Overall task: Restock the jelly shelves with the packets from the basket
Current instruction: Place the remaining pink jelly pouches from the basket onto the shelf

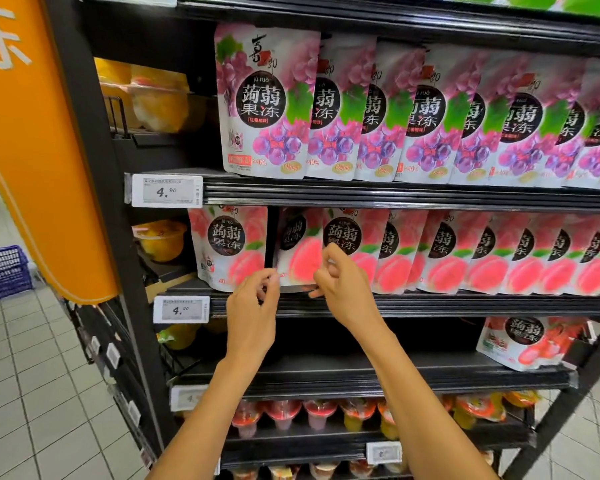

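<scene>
Left hand (253, 299), right hand (340, 282): curled at peach packet (293, 258), grip unclear | shelf (430, 303): peach packets (482, 258) | basket (4, 271): contents unseen

White tiled floor (32, 393) at left; orange curved panel (39, 150) beside black shelving frame (94, 168); bright even light.

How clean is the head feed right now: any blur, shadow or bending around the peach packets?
Head view: wide-angle lens bows the shelf edges, most at the right; the set-back peach packet between the hands lies in shadow, print dim; fingers of left hand and right hand are motion-smeared, grip unclear; the upper price tag reads sharp.
</scene>
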Action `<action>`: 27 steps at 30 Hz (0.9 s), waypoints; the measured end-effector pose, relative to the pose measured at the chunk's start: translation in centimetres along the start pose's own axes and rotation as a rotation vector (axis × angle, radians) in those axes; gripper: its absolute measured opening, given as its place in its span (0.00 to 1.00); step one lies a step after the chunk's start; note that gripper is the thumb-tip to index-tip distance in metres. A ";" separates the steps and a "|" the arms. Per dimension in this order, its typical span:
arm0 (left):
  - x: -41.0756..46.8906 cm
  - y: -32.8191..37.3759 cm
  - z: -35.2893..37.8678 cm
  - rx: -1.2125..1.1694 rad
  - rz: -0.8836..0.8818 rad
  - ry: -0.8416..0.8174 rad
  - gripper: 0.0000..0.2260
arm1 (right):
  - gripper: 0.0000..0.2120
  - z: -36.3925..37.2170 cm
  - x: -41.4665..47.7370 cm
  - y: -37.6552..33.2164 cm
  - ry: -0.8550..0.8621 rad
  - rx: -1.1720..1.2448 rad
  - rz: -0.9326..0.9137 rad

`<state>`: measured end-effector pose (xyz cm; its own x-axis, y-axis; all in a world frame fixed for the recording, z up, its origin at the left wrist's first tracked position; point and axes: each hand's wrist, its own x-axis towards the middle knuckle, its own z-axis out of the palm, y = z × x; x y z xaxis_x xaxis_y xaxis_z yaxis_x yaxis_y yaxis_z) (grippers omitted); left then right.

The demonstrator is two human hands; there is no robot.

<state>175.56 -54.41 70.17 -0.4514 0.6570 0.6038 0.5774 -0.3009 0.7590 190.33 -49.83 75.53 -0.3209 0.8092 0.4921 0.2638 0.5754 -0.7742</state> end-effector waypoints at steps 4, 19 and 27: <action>-0.3 0.0 0.9 -0.012 -0.020 -0.044 0.14 | 0.08 -0.6 -0.7 0.5 -0.053 -0.034 -0.024; -1.9 1.6 1.7 0.110 -0.062 0.007 0.22 | 0.25 0.1 -0.2 1.0 0.067 -0.036 0.171; -1.7 2.0 2.0 0.070 -0.130 -0.024 0.21 | 0.13 1.9 0.7 1.1 0.145 -0.056 0.119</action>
<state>178.88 -54.71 70.23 -0.5097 0.7040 0.4946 0.5616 -0.1633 0.8111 188.67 -48.88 74.28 -0.1511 0.8784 0.4534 0.3441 0.4767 -0.8089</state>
